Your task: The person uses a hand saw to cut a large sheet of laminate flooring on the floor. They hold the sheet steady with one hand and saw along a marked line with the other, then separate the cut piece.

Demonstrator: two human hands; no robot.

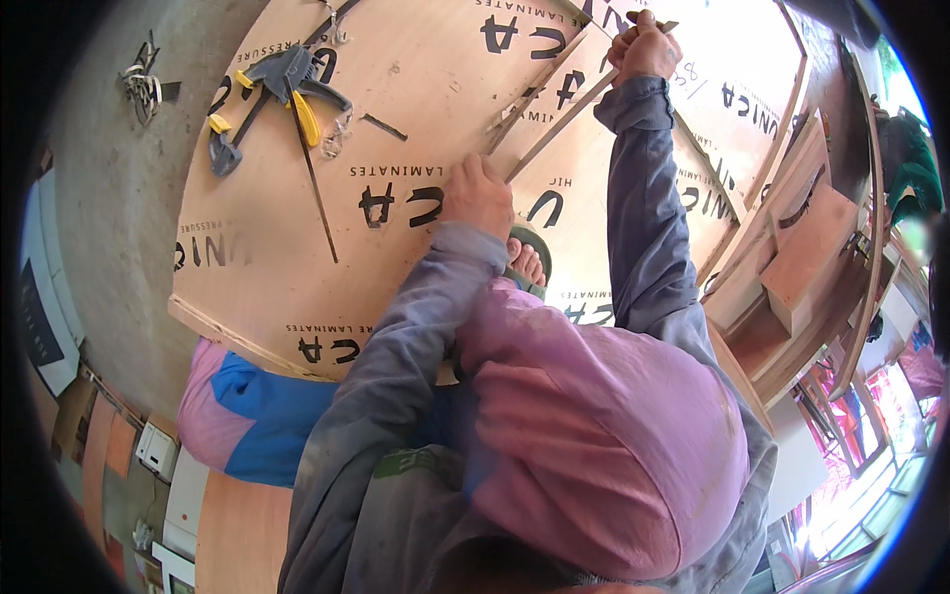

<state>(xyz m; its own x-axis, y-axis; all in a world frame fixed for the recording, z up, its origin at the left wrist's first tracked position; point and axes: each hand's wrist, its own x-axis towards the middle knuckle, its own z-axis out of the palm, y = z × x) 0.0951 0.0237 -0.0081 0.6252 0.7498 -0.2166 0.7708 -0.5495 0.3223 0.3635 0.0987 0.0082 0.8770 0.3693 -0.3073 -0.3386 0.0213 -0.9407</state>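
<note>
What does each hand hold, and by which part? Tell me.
Left hand presses the near end of a long thin wooden strip; right hand grips its far end.

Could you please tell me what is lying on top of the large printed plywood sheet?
On the large printed plywood sheet lie yellow-and-grey bar clamps, a long narrow wooden strip and both hands, left and right. Arms and knee cover its near edge.
</note>
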